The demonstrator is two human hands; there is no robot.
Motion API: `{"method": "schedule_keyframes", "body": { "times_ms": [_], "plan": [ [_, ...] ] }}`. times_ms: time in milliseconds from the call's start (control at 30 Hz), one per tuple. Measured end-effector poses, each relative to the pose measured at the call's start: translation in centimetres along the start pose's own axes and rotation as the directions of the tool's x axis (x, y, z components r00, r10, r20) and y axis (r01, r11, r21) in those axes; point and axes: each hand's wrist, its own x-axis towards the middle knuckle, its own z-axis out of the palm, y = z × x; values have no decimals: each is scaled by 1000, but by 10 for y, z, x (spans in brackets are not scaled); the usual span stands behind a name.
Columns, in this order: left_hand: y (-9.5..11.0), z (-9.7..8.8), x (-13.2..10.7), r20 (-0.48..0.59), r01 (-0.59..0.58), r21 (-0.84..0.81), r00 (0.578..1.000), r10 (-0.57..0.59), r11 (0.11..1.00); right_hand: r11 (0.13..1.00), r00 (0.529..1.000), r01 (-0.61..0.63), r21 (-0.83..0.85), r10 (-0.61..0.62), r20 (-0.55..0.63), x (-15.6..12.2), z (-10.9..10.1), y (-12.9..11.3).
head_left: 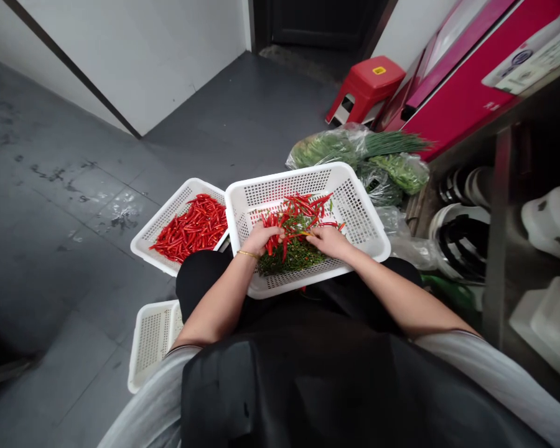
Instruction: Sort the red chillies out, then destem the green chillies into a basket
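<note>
Left basket (152, 262): white, tucked just beside the lap basket, with loose red chillies (193, 229) heaped toward its right edge.
Lap basket (361, 211): white, resting across the person's thighs; both hands work inside it, nearer its front edge than its back edge.
Left hand (264, 238): near the left edge, fingers closed round a small bunch of red chillies (273, 244); a light grip should keep the skins whole.
Green stems (292, 261): a tangled layer along the front edge; keeping the bunch lifted above it would help the fingers see what they pick.
Orange-yellow piece (302, 234): slender, between the hands; whether chilli or stalk cannot be told.
Right hand (327, 240): apart from the left, finger and thumb seemingly pinched on that piece; a pinch close to its end would likely give better control than a broad grab.
</note>
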Motion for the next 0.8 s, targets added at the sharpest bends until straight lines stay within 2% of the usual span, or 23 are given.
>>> {"method": "schedule_keyframes", "body": {
  "times_ms": [133, 200, 267, 300, 367, 467, 533, 600, 733, 800],
  "plan": [
    [-9, 15, -2, 46, -86, 57, 995, 83, 995, 999, 993, -17, 52, 23, -114, -25, 12, -34],
    [-11, 20, -3, 13, -129, 5, 992, 129, 992, 1000, 991, -13, -6, 12, -132, -25, 21, -52],
    [-10, 21, -5, -45, -151, -39, 988, 149, 988, 998, 993, 54, -26, -56, -105, -21, 23, -61],
    [-9, 20, -6, -61, -152, -47, 987, 149, 987, 995, 993, 97, 22, -95, -71, -19, 20, -60],
    [-4, 17, -9, -24, -135, -22, 991, 135, 991, 963, 992, 119, 241, -122, 0, -15, 11, -50],
    [3, 14, -13, 141, -119, 67, 984, 108, 991, 817, 992, 32, 575, -96, 82, -8, -7, -32],
    [6, 15, -15, 229, -123, 100, 968, 97, 987, 753, 982, 47, 656, -155, 107, -3, -14, -29],
    [7, 14, -15, 238, -138, 72, 964, 117, 988, 743, 975, 123, 657, -214, 60, 1, -14, -34],
    [12, 9, -15, 158, -168, -11, 973, 167, 986, 741, 970, 241, 627, -176, -165, 1, -11, -49],
    [15, 6, -17, 136, -177, -23, 975, 179, 984, 727, 964, 264, 634, -185, -190, -3, -13, -53]
  ]
}}
